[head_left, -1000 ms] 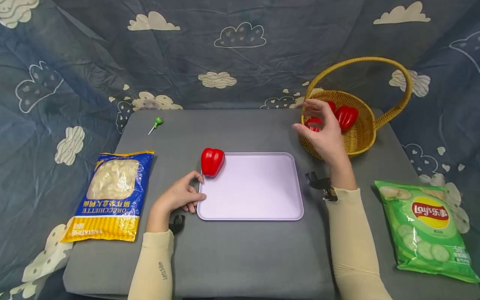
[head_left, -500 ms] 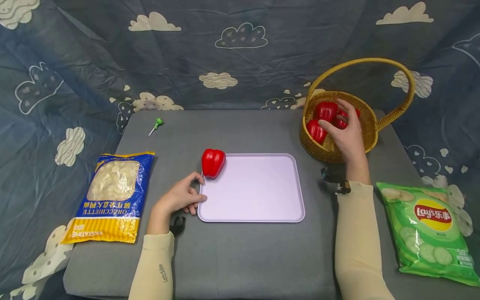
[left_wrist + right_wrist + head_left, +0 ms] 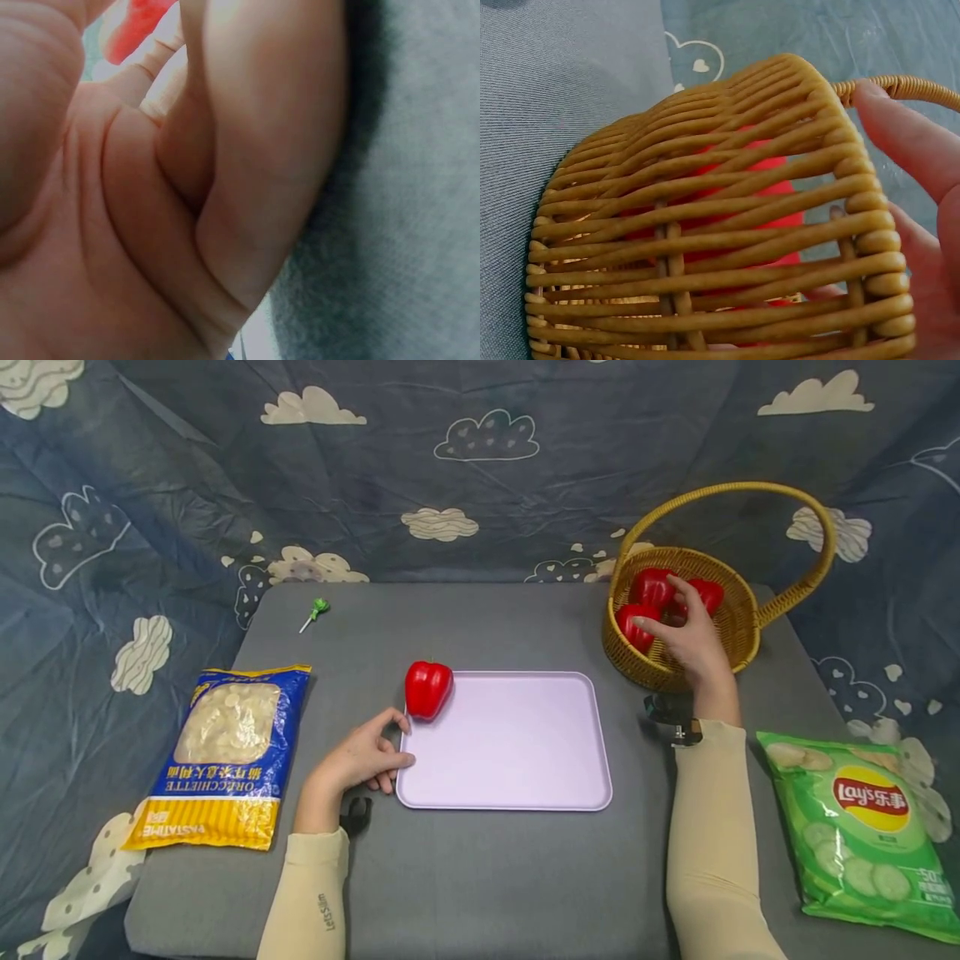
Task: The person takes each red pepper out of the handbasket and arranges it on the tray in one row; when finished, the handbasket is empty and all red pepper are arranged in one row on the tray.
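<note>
A red bell pepper [image 3: 428, 690] lies on the upper left corner of the lilac tray [image 3: 510, 743]. My left hand [image 3: 360, 752] holds the tray's left edge, thumb over the rim and the other fingers bent. My right hand [image 3: 693, 639] reaches into the wicker basket [image 3: 637, 668], thumb and fingers spread apart over the peppers. Three red bell peppers are inside: one at the back [image 3: 651, 587], a front pepper [image 3: 637, 627] by my thumb, and a right pepper [image 3: 708, 596] partly behind my fingers. Through the weave [image 3: 705, 180] in the right wrist view, red shows; contact is unclear.
A blue and yellow pasta bag [image 3: 221, 752] lies at the left, with a green lollipop [image 3: 318, 607] behind it. The green chip bag [image 3: 862, 835] is at the right. The basket's tall handle [image 3: 750, 487] arches above its bowl.
My right hand has moved right from the basket's left side to above its inside, then dipped slightly among the peppers. The left hand and the tray keep their places.
</note>
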The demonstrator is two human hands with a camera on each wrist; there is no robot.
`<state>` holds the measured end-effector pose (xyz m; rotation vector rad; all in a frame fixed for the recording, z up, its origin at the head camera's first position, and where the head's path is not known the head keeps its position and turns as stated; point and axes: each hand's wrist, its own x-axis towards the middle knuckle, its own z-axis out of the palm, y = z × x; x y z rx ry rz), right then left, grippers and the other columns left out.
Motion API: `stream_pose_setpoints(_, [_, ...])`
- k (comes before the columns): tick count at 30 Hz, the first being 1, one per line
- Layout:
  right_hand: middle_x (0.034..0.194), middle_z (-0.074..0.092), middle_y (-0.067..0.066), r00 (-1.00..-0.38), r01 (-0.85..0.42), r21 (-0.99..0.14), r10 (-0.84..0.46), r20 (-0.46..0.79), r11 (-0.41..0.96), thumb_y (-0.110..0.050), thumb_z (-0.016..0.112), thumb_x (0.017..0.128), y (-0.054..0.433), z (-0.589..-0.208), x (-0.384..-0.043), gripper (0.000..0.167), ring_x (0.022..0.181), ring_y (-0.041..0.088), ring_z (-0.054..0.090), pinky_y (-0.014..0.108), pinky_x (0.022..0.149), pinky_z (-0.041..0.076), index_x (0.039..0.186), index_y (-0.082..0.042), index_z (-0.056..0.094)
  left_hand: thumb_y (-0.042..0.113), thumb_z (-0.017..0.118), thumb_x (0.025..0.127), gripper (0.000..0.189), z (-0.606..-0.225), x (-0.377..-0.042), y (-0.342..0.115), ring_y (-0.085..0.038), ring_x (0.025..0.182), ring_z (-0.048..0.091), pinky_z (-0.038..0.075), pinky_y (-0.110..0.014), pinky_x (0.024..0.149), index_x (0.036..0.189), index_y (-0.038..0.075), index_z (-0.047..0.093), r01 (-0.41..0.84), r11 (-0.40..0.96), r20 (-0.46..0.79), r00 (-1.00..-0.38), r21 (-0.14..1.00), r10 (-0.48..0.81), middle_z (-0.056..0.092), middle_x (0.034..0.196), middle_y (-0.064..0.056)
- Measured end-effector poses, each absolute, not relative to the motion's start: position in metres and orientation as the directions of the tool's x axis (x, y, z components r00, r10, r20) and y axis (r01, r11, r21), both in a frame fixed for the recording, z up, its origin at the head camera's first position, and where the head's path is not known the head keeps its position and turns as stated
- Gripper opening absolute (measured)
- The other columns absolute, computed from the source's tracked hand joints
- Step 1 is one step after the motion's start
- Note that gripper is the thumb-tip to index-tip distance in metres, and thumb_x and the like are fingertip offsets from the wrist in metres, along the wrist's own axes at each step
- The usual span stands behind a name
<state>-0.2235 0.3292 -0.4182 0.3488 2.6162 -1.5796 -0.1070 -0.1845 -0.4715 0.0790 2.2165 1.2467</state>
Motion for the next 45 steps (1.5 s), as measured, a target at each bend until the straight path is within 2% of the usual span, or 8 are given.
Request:
stream_pose_setpoints(7, [0.177,0.015,0.017,-0.964,0.265,-0.844,0.116,-0.238,0.466,-0.047,0.079,0.093,0.335,-0.418,-0.226,0.101,0.154,0.046,0.027,0.048,0.098,0.059,0.169,-0.040,0.013,0.020,0.079,0.096,0.043,-0.471,-0.109,-0.183,-0.019,0.051,0.066,0.054,-0.027,0.051,0.128,0.019,0.051,-0.216,0.550,-0.451,-0.826,0.807,0.337,0.068,0.070,-0.007])
stream_pose_setpoints(13, [0.176,0.014,0.020,-0.956,0.280,-0.831,0.058,-0.288,0.481,-0.044,0.079,0.094,0.336,-0.419,-0.228,0.103,0.151,0.046,0.029,0.043,0.097,0.060,0.170,-0.039,0.011,0.021,0.079,0.095,0.043,-0.472,-0.109,-0.185,-0.019,0.051,0.066,0.053,-0.027,0.051,0.128,0.018,0.051,-0.223,0.546,-0.456,-0.824,0.807,0.337,0.068,0.069,-0.007])
stream_pose_setpoints(17, [0.175,0.016,0.021,-0.951,0.287,-0.824,0.044,-0.305,0.488,-0.044,0.079,0.094,0.335,-0.420,-0.229,0.103,0.152,0.046,0.027,0.047,0.102,0.057,0.170,-0.037,0.010,0.021,0.079,0.095,0.044,-0.473,-0.109,-0.185,-0.019,0.051,0.066,0.053,-0.027,0.051,0.129,0.019,0.051,-0.229,0.546,-0.460,-0.823,0.806,0.334,0.069,0.070,-0.008])
stream_pose_setpoints(23, [0.175,0.014,0.021,-0.942,0.305,-0.826,0.024,-0.335,0.474,-0.043,0.080,0.094,0.336,-0.423,-0.232,0.102,0.155,0.047,0.020,0.059,0.115,0.047,0.170,-0.038,0.012,0.023,0.079,0.096,0.044,-0.472,-0.108,-0.186,-0.019,0.052,0.066,0.053,-0.028,0.052,0.129,0.019,0.051,-0.237,0.553,-0.470,-0.819,0.799,0.328,0.069,0.071,-0.008])
stream_pose_setpoints(28, [0.176,0.012,0.022,-0.935,0.319,-0.813,0.022,-0.354,0.486,-0.039,0.080,0.095,0.336,-0.425,-0.234,0.101,0.155,0.047,0.019,0.057,0.115,0.047,0.170,-0.038,0.012,0.023,0.079,0.096,0.044,-0.473,-0.108,-0.186,-0.019,0.052,0.067,0.054,-0.027,0.052,0.129,0.018,0.051,-0.230,0.557,-0.467,-0.819,0.798,0.332,0.069,0.071,-0.008])
stream_pose_setpoints(35, [0.176,0.008,0.024,-0.933,0.315,-0.792,0.019,-0.359,0.523,-0.031,0.081,0.094,0.335,-0.426,-0.236,0.104,0.159,0.053,0.013,0.068,0.120,0.039,0.170,-0.034,0.011,0.023,0.079,0.096,0.044,-0.472,-0.107,-0.186,-0.019,0.052,0.067,0.054,-0.027,0.052,0.129,0.018,0.051,-0.231,0.559,-0.468,-0.821,0.796,0.328,0.069,0.072,-0.008])
stream_pose_setpoints(45, [0.176,0.008,0.024,-0.931,0.314,-0.778,0.017,-0.364,0.544,-0.027,0.081,0.094,0.335,-0.427,-0.236,0.103,0.159,0.054,0.012,0.070,0.120,0.037,0.170,-0.032,0.011,0.023,0.079,0.096,0.043,-0.470,-0.106,-0.185,-0.019,0.052,0.067,0.054,-0.027,0.052,0.128,0.018,0.051,-0.239,0.563,-0.475,-0.820,0.791,0.319,0.069,0.072,-0.008])
